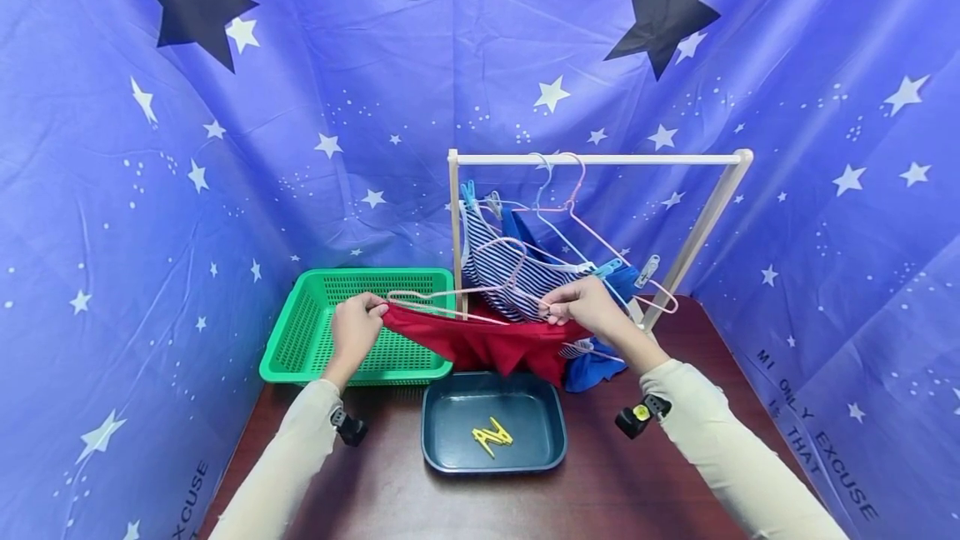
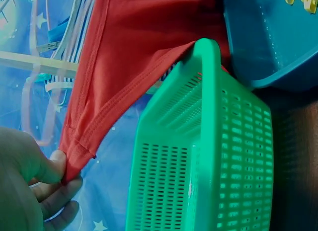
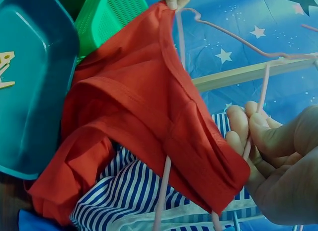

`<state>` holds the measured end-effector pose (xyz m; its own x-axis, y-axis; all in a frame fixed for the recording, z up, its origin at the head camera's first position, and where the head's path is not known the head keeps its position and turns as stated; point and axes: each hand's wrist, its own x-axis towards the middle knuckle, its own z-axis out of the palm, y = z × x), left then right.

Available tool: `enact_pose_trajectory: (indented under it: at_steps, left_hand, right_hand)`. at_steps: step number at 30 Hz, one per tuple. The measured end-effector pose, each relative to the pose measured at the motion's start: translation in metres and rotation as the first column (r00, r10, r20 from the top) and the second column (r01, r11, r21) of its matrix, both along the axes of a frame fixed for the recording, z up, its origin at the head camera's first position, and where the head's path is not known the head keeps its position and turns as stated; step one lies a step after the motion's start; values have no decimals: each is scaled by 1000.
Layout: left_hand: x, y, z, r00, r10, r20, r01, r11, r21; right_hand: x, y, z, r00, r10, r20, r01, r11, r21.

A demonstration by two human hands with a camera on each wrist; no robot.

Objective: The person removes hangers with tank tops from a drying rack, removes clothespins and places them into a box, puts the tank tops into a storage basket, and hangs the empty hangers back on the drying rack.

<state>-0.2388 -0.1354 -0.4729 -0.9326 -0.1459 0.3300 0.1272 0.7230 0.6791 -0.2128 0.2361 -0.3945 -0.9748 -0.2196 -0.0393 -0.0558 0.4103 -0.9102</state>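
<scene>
Red underpants are stretched between the two hands, above the back of a dark tray. In the left wrist view, the left hand pinches one corner of the waistband between thumb and fingers. The right hand grips the wire of a pink hanger, its fingers right beside the other waistband corner. Part of this hanger runs inside the underpants, where the cloth hides it; its hook stands up above the waistband. In the right wrist view, the hanger's lower wire shows below the red cloth.
A wooden rack behind the hands carries hangers with striped and blue garments fixed by clothespins. Left of it stands a green basket. Yellow clothespins lie in the dark tray on the brown table.
</scene>
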Motion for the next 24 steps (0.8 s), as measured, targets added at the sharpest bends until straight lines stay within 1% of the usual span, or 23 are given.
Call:
enact_pose_trajectory:
  at_steps: [2,4,9,13,16,18,20,24]
  left_hand:
    - [2,1,-1,1000,2,30,-2,1000,-7]
    - [3,2,-2,999,-9,49,9,1000,-15]
    - [7,7,-2,997,-49,58,51,998,-26]
    - [11,13,-1,995,-93,27,93,996,-8]
    - [15,20,1,990,-138,-7,138,990,12]
    - [18,25,2,986,-164,-29,165,986,25]
    - [22,30,4,981,-188,-51,189,981,30]
    - [29,42,7,971,-229,-72,231,973,28]
  right_hand:
    - [-1,0,1,1000,-10,-10,10,1000,-12]
    - [-1,-1,1,1000,-12,-21,11,1000,-20]
    - [-2,-5,3,1000,-13,-23,13,1000,-12]
    - [-5,-13,2,1000,-11,8,11,1000,14]
    - [-6,-19,2,1000,-5,20,4,1000,24]
    - [-7,-24,2,1000,-4,25,3,1000,17]
    - [-8,-28,3,999,3,40,-3,1000,-11]
    - [-10,-38,6,998,11,69,-8,999,-45]
